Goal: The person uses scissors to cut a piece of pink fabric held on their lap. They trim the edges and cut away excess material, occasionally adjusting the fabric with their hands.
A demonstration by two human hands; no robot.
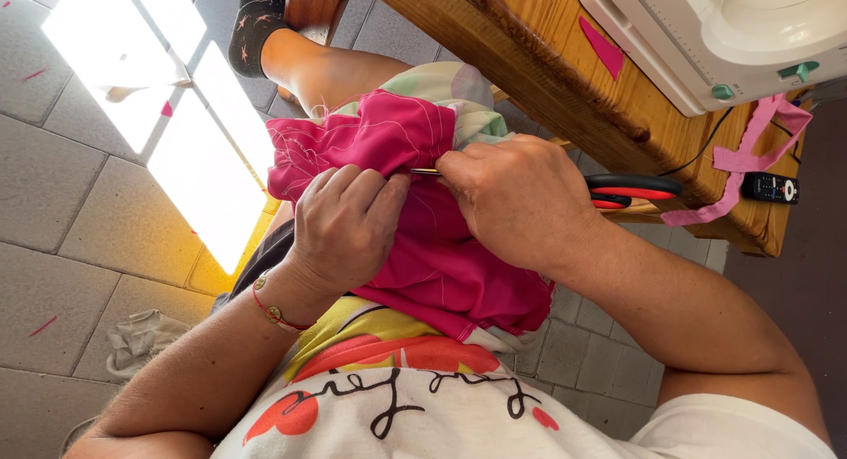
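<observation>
A bright pink fabric (441, 265) with pale stitch lines lies bunched on my lap. My left hand (346, 223) pinches a fold of it near the top. My right hand (516, 197) is closed around a thin metal tool (423, 171), whose tip shows between my two hands against the fabric. A pale green and white patterned cloth (450, 84) peeks out behind the pink fabric.
A wooden table (565, 62) stands to the right with a white sewing machine (732, 36), red-and-black scissors (631, 190), a pink fabric strip (750, 155) and a small black remote (770, 188). Grey tiled floor with sunlit patches (190, 150) lies left. A crumpled cloth (137, 340) is on the floor.
</observation>
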